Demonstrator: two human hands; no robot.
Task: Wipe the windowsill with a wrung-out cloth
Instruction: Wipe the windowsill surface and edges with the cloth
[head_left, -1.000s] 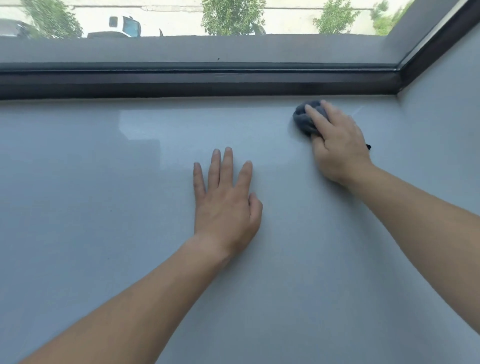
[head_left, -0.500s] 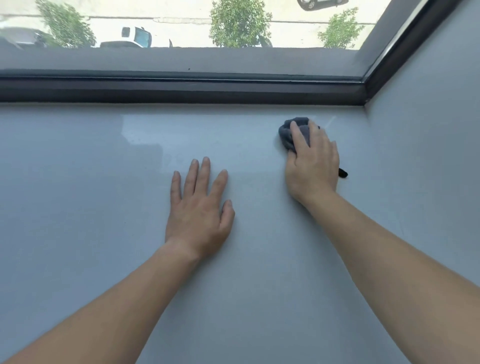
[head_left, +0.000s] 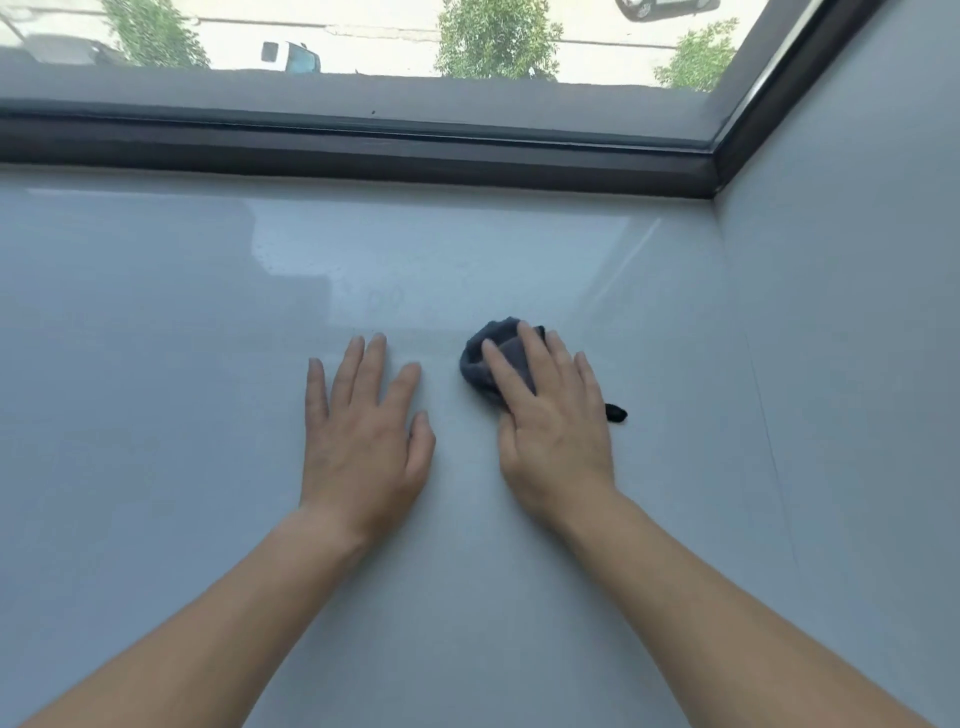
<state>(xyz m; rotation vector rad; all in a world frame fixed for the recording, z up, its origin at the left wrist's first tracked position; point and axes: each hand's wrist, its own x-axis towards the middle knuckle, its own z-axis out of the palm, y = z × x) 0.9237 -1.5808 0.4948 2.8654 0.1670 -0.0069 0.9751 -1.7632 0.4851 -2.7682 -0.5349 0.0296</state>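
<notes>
A wide, glossy pale grey windowsill (head_left: 182, 415) fills most of the view. A small dark grey cloth (head_left: 485, 358) is bunched on it near the middle. My right hand (head_left: 553, 431) lies flat on top of the cloth and presses it down; a black tip of the cloth sticks out by the little finger. My left hand (head_left: 363, 436) rests palm down on the sill just left of the cloth, fingers spread, holding nothing.
A dark window frame (head_left: 363, 150) runs along the far edge of the sill. A pale grey side wall (head_left: 857, 312) closes the sill on the right. Trees and parked cars show through the glass.
My right hand has dragged the cloth from the far right corner back toward me and leftward, close to the left hand. The left hand has stayed flat on the sill.
</notes>
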